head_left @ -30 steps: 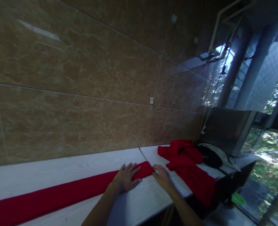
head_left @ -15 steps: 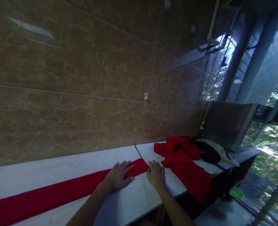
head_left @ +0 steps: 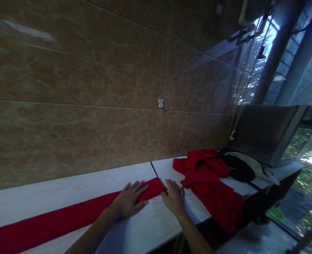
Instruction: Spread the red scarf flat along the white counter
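Observation:
A long strip of folded red cloth [head_left: 55, 223] runs along the white table from the left edge to near the seam. My left hand [head_left: 129, 200] lies flat on it, fingers spread, a little short of its right end. My right hand [head_left: 173, 196] rests at that right end, fingers stretched out over the table, with the thumb by the cloth's corner. Right of it lies a crumpled red cloth [head_left: 211, 187], partly hanging over the table's front edge.
The white table [head_left: 142, 231] stands against a brown tiled wall [head_left: 92, 137]. A black and white bag-like item [head_left: 242, 168] lies behind the crumpled cloth. Beyond it stands a dark panel [head_left: 269, 130]. A green basin [head_left: 275, 213] sits low at the right.
The view has shifted slightly to the right. My right thumb has come away a little from the cloth's end, while my left hand stays flat on the strip.

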The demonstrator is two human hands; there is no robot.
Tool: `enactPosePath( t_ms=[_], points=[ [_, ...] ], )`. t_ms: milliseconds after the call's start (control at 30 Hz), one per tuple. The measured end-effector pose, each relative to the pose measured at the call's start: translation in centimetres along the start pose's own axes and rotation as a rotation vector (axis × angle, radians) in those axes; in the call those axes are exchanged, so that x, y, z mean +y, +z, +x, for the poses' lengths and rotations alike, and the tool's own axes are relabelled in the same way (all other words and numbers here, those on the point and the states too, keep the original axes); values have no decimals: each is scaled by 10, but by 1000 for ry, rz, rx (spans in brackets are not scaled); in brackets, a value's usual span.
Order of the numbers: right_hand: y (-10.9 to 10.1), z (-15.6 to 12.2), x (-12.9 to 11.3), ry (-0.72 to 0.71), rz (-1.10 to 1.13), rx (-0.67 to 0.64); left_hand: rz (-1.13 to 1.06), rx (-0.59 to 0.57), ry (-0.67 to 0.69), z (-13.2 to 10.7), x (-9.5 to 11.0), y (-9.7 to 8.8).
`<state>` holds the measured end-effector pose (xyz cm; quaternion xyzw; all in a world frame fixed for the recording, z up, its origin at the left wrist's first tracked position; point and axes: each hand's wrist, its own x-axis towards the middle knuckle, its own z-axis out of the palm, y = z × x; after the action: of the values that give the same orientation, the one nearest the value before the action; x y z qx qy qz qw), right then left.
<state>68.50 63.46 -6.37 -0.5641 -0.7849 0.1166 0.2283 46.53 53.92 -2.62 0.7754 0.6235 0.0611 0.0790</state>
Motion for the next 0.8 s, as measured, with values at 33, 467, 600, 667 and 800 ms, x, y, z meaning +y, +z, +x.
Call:
enactPosePath(
  t_ms=[33, 467, 600, 667, 800],
  points=[
    [-1, 1, 3, -18, 22, -6, -5, 9, 4, 0, -2, 1],
    [-8, 58, -29, -331, 82, -152, 6, 2, -7, 2, 0, 1],
    [-3, 55, -47, -464, 31, -191, -6, 20, 0, 4, -4, 6],
    [1, 48, -46, -491, 2, -229, -8, 14, -8, 4, -5, 7],
    [-5, 58, -44, -473, -38, -328, -14, 27, -32, 3, -4, 6]
  ],
)
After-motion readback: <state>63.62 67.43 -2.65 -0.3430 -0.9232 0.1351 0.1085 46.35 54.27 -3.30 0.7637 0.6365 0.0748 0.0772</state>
